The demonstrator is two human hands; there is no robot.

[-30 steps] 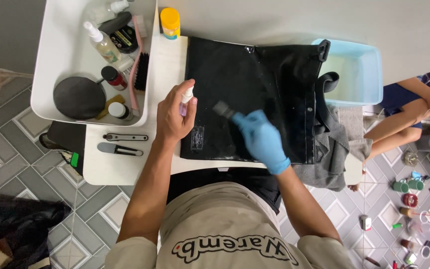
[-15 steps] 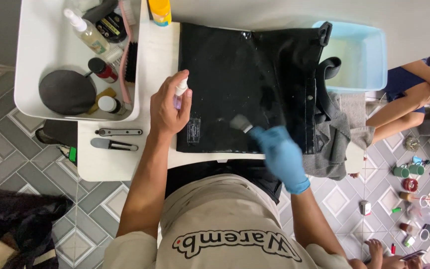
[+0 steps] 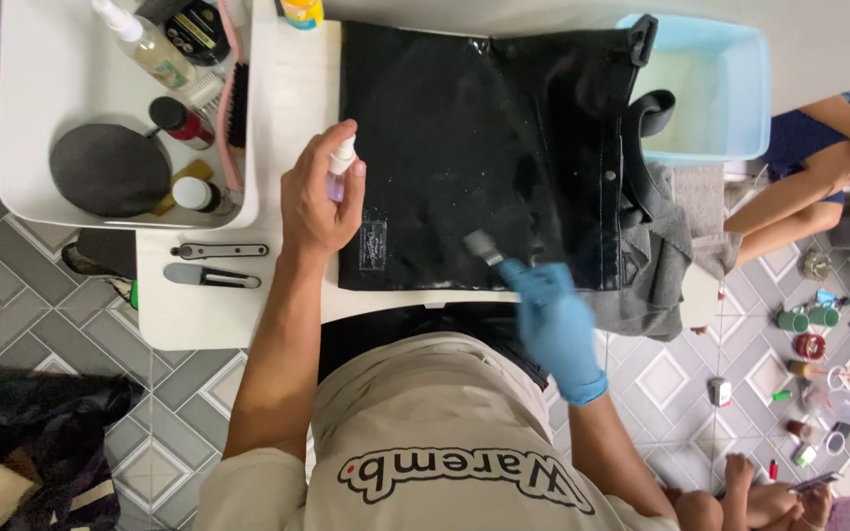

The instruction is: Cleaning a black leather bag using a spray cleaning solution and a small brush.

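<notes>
A black glossy bag (image 3: 484, 147) lies flat on the white table (image 3: 238, 315). My bare left hand (image 3: 317, 202) is closed around a small spray bottle (image 3: 341, 165) at the bag's left edge, nozzle toward the bag. My right hand (image 3: 548, 315), in a blue glove, holds a small brush (image 3: 484, 248) whose bristles touch the bag near its front edge.
A white tray (image 3: 22, 147) at left holds bottles, a round dark pad (image 3: 108, 169) and a brush. Two metal tools (image 3: 216, 265) lie below it. A light blue tub (image 3: 705, 88) and grey cloth (image 3: 671, 256) sit right. Another person's arm (image 3: 809, 187) and small items on the tiled floor are at right.
My gloved right hand has drawn the brush down the bag toward the front edge. My left hand keeps the spray bottle at the bag's left side.
</notes>
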